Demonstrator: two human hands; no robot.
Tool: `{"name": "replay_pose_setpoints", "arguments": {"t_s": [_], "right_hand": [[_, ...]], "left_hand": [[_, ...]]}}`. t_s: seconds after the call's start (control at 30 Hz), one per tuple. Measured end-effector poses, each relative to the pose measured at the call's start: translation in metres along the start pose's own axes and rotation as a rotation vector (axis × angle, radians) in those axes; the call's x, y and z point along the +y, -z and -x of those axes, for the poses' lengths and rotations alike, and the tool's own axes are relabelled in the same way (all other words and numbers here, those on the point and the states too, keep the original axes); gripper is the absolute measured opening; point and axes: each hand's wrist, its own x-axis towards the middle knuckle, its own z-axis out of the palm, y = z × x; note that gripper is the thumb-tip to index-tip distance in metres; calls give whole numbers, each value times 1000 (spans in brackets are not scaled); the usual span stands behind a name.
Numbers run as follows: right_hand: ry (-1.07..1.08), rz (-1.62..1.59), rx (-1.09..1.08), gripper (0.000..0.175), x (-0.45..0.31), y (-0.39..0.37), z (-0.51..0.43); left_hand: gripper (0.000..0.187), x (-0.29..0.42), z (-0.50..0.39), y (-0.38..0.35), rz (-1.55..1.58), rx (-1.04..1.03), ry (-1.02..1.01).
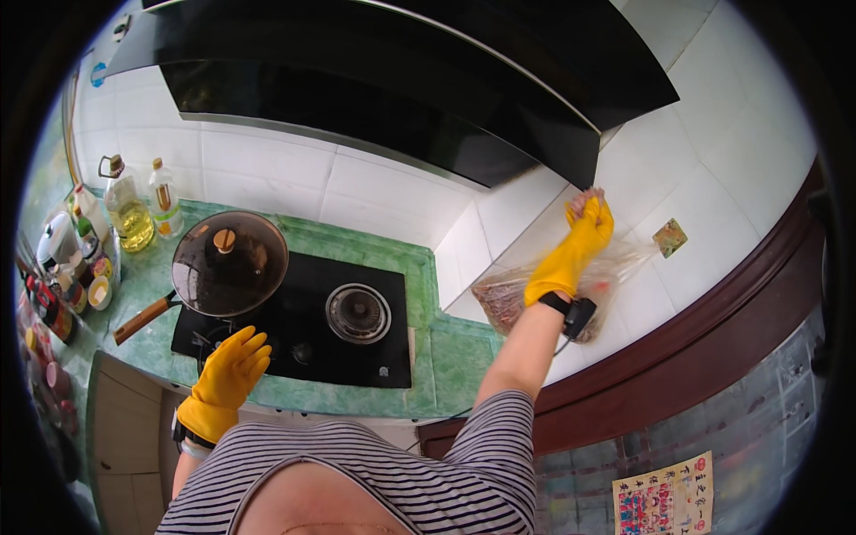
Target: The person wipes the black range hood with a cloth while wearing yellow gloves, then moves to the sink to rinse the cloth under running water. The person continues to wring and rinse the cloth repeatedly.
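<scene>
My right hand [576,235], in a yellow rubber glove, is raised to the lower right corner of the black range hood [535,127]. Its fingers are closed on a crumpled pinkish-grey cloth [588,196]; whether the cloth touches the hood cannot be told. My left hand [231,371], gloved the same way, hangs with fingers apart above the front left edge of the black gas cooktop [381,361] and holds nothing. Beyond it, a wok with a dark glass lid [227,274] covers the left burner. The right burner [359,313] is uncovered.
Behind my right forearm hangs a clear plastic bag [498,301] with reddish-brown contents. Oil bottles [130,217], sauce bottles [50,311] and a small bowl [99,293] crowd the green counter's left side. The wok's wooden handle [142,321] juts toward the front left.
</scene>
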Motion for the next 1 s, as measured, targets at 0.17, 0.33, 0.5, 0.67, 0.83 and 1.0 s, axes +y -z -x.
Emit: {"name": "replay_pose_setpoints", "arguments": {"t_s": [0.17, 0.33, 0.5, 0.67, 0.83, 1.0], "right_hand": [[-111, -68, -24, 16, 12, 44, 28], [232, 431, -111, 18, 69, 16, 15], [163, -95, -64, 27, 85, -27, -5], [194, 273, 51, 27, 87, -51, 19], [553, 1157, -282, 28, 86, -52, 40], [-54, -401, -62, 18, 81, -31, 18]], "left_hand": [[51, 3, 6, 10, 5, 69, -55], [53, 11, 2, 5, 12, 26, -73], [52, 12, 3, 3, 38, 15, -76], [49, 12, 7, 18, 57, 54, -81], [49, 18, 1, 23, 17, 31, -89], [51, 12, -5, 6, 17, 2, -81]]}}
